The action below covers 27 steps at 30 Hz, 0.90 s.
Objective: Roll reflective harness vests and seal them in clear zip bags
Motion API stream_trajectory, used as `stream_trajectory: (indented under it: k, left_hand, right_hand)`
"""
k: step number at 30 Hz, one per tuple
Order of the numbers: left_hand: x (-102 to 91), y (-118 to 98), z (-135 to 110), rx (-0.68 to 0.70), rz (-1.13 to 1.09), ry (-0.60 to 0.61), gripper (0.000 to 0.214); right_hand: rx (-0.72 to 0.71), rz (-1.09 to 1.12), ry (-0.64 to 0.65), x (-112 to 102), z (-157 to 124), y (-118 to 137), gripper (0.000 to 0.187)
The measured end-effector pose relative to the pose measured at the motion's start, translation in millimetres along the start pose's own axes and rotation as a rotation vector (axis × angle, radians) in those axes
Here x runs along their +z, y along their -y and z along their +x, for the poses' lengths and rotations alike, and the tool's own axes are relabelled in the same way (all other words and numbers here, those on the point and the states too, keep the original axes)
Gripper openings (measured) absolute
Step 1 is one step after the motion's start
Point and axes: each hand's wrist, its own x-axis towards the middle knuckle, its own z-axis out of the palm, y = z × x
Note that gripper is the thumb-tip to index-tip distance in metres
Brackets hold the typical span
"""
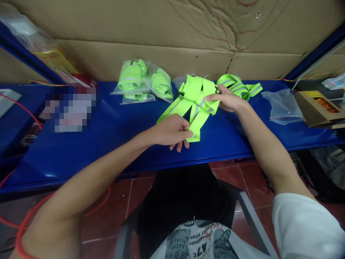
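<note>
A neon green reflective strap harness (194, 100) with grey reflective stripes lies partly folded on the blue table (107, 136). My left hand (174, 131) pinches the near end of its straps, fingers closed on the fabric. My right hand (228, 100) grips the bundled upper part of the same harness, fingers curled round it. More green strap (239, 86) trails behind my right hand toward the cardboard wall.
Clear bags holding folded green straps (142, 82) lie at the back left of the table. An empty clear bag (283, 104) and an open cardboard box (318, 106) sit at the right. Cardboard sheets (172, 36) line the back. A red cable (24, 223) runs at lower left.
</note>
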Motion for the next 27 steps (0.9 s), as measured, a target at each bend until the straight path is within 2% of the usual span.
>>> stream_trajectory:
  k: [4,6,8,11,13,15,17,20,22,25,27]
  left_hand:
    - [-7.2,-7,-8,-0.092,0.187,0.021,0.043]
    - [-8.8,-10,-10,-0.053,0.349,-0.064,0.056]
    - [-10.8,-9,-9,0.053,0.512,-0.276,0.064]
    - [-17.1,1,-2,0.205,0.742,-0.677,0.061]
    - [-22.2,11,5,0.23,0.826,-0.77,0.058]
    - [-25.2,18,10,0.205,0.82,-0.701,0.058]
    - [-23.9,21,13,0.158,0.709,-0.532,0.057]
    - [-16.2,18,14,0.031,0.358,-0.239,0.05]
    - [-12.8,15,13,-0.049,0.157,-0.114,0.042]
    - [-18.7,12,11,-0.098,0.156,-0.061,0.033]
    - [-28.9,14,11,-0.038,0.266,-0.138,0.04]
  right_hand:
    - [-0.018,-0.051,0.055,-2,-2,0,0.061]
    - [-0.005,-0.087,0.105,0,-3,0,0.058]
    - [-0.006,-0.119,0.13,4,-3,2,0.054]
    - [-0.022,-0.143,0.125,7,-3,4,0.051]
    - [-0.027,-0.15,0.118,7,-3,5,0.051]
    - [-0.032,-0.142,0.116,8,-4,5,0.052]
    - [-0.038,-0.131,0.113,9,-5,5,0.052]
    - [-0.05,-0.155,0.098,13,-5,4,0.058]
    - [-0.085,-0.201,0.105,16,-5,3,0.059]
    - [-0.233,-0.329,0.099,19,-3,3,0.051]
    - [-0.346,-0.451,0.049,20,-3,4,0.045]
